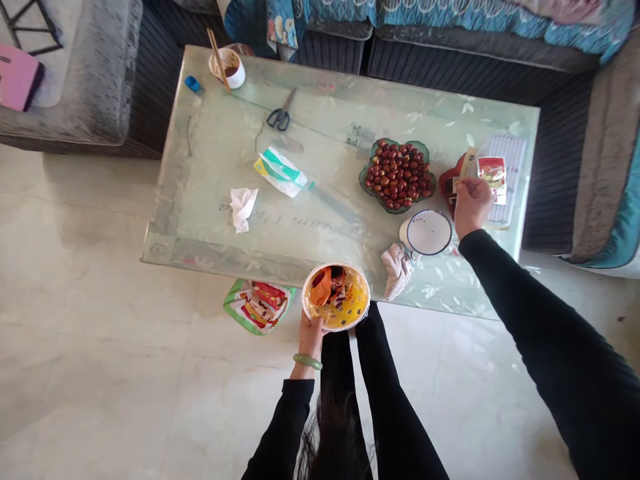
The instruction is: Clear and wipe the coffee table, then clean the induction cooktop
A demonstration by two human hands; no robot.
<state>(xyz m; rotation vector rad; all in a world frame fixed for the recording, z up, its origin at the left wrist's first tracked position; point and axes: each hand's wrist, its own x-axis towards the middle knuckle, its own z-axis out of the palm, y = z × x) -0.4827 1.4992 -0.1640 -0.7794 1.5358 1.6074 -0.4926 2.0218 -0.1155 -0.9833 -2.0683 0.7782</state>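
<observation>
Bowl (305, 293), near rim gripped by left fingers (309, 324)

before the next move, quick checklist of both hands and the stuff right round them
1. Left hand grips the bowl at its near rim: ok.
2. Bowl held level, wrappers all inside it: ok.
3. Bowl resting on the table edge rather than only held: cannot tell.
4. Right hand has a firm grip on the packets at the table's right end: cannot tell, since the back of the hand hides its fingers.
5. Mug upright, beside the right wrist and not touching it: ok.
6. Dish of dates fully on the table, apart from both hands: ok.
</observation>
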